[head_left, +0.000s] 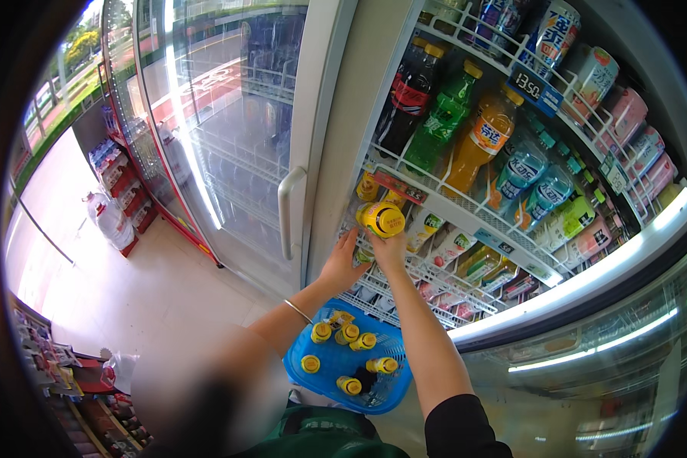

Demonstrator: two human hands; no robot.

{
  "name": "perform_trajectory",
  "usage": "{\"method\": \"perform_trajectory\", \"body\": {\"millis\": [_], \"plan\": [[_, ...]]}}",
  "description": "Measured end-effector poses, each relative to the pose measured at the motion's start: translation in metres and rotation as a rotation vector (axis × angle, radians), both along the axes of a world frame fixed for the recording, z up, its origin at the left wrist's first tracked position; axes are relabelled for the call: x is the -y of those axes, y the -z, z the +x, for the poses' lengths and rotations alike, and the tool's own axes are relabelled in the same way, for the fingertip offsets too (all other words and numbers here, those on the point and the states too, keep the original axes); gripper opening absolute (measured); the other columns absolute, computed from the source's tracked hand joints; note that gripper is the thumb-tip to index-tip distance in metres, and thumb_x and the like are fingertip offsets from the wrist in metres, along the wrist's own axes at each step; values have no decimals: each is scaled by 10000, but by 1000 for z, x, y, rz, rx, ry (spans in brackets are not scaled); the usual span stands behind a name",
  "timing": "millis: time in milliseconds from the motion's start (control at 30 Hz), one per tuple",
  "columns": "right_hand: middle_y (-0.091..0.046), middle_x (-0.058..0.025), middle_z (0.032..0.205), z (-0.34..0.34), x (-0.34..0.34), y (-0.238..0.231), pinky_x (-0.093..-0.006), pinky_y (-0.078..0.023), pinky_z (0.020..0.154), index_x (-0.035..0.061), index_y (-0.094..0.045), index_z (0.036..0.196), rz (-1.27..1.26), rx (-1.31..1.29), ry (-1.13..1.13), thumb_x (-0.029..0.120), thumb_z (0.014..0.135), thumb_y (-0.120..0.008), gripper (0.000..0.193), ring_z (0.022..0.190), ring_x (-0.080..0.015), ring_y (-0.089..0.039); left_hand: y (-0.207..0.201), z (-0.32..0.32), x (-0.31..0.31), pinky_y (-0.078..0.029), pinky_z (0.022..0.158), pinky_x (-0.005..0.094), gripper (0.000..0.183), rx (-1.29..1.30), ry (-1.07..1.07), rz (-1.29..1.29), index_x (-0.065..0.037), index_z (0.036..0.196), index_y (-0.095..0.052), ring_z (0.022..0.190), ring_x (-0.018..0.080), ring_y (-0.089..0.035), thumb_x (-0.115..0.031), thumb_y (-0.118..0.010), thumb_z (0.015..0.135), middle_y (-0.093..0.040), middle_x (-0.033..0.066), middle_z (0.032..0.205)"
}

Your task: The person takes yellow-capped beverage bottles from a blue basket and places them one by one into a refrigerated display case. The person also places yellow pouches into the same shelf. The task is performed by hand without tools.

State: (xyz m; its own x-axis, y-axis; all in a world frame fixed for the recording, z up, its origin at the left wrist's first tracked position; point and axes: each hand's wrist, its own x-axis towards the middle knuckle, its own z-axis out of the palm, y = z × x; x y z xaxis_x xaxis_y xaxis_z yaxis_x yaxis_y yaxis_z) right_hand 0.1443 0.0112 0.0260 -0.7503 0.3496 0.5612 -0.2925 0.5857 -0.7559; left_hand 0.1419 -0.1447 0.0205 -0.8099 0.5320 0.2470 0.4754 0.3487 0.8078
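Note:
My right hand (390, 253) grips a small yellow-capped bottle (382, 219) at the front of a cooler shelf. The cap faces up toward me, and the bottle's lower body is mostly hidden. Just to its left, my left hand (343, 264) reaches to the shelf's wire front, fingers and thumb apart; I see nothing held in it. More yellow-topped bottles (367, 185) stand on the shelf behind. Below my forearms sits a blue plastic basket (399, 382) with several similar yellow-capped bottles (347, 333) standing inside, along with a small dark item (366, 377).
A glass cooler door (271, 130) with a pale handle (288, 214) stands to the left. White wire racks hold soda bottles (444, 114), juice bottles and cans (553, 34). A lit door edge (588, 275) runs along the right. Wrapped goods (111, 221) sit on the floor at far left.

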Motion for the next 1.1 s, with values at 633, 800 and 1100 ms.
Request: {"method": "perform_trajectory", "body": {"millis": [633, 800, 1100], "plan": [[-540, -283, 1225, -113, -11, 31, -463, -365, 996, -6, -352, 1317, 174, 384, 321, 259, 768, -744, 725, 1178, -448, -478, 45, -55, -37, -221, 1160, 433, 918, -181, 69, -439, 28, 1466, -206, 1410, 369, -244, -252, -717, 757, -234, 234, 1525], [-469, -292, 1280, -128, -13, 28, -431, -315, 1040, -44, -389, 1289, 170, 449, 289, 296, 780, -742, 707, 1222, -429, -428, 41, -58, -33, -248, 1152, 427, 881, -175, 66, -450, -34, 1470, -232, 1408, 354, -261, -226, -716, 760, -215, 193, 1543], [-305, -304, 1442, -87, 6, 46, -471, -323, 1072, 6, -250, 1439, 230, 215, 205, 295, 789, -731, 858, 1302, -460, -361, 53, -67, -34, -289, 1139, 407, 824, -98, 54, -489, -23, 1454, -278, 1389, 361, -282, -264, -685, 779, -241, 213, 1518]]}}
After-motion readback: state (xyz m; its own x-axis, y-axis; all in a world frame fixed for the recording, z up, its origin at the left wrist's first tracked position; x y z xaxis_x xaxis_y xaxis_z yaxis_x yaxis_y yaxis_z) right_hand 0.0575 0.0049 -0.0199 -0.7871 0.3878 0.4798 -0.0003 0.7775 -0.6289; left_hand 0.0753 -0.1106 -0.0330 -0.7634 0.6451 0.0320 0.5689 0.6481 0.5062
